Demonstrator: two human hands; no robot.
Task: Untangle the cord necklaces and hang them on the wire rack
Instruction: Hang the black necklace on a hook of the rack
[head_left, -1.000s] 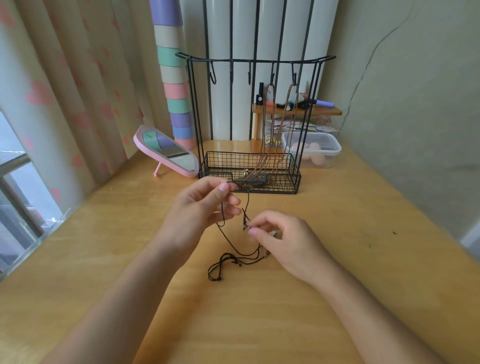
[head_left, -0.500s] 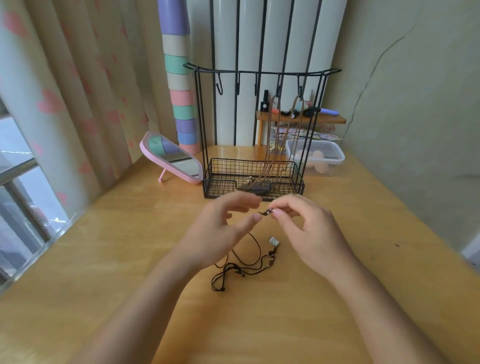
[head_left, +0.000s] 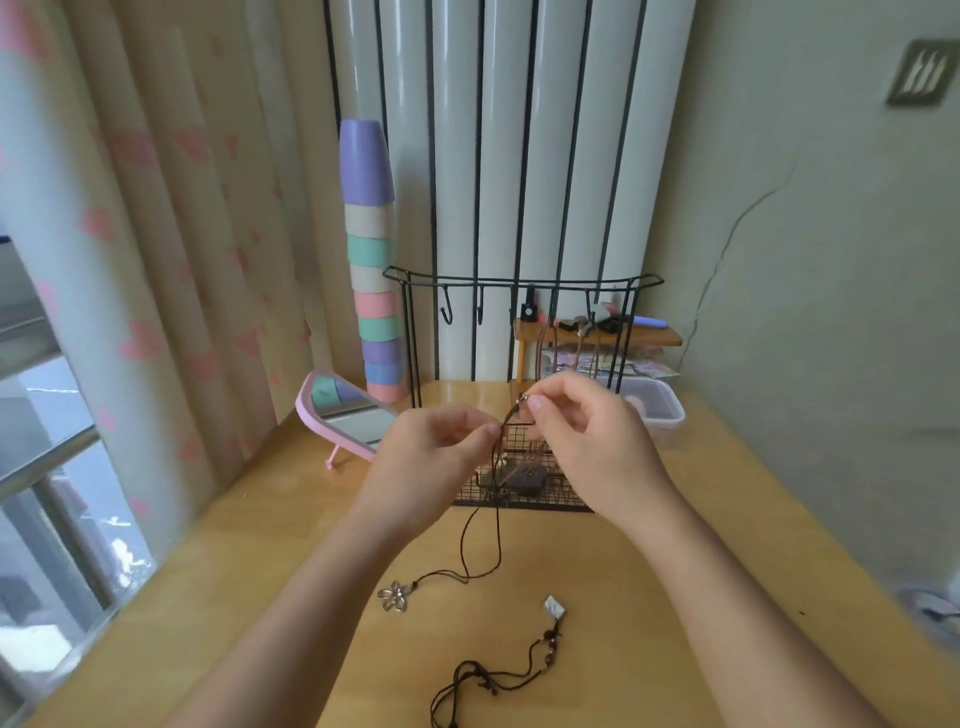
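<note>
Both hands are up, right in front of the black wire rack (head_left: 519, 284). The left hand (head_left: 436, 457) and right hand (head_left: 592, 441) each pinch the top of the dark brown cord necklace (head_left: 497, 540), fingertips almost meeting. The cord drops to the wooden table (head_left: 727, 519) before the rack's basket, and its silver metal flower pendant (head_left: 396, 595) lies flat there. The danger, I'd say, is a hasty lift that swings the pendant into the basket mesh, where it snags. The loop looks narrow between the pinches. Unopened, it could miss a free hook (head_left: 445, 312) at the rack's left or foul the brown cords already hanging (head_left: 546, 353) at its right. The black beaded cord necklace (head_left: 554, 608) lies bunched farther out from the rack.
</note>
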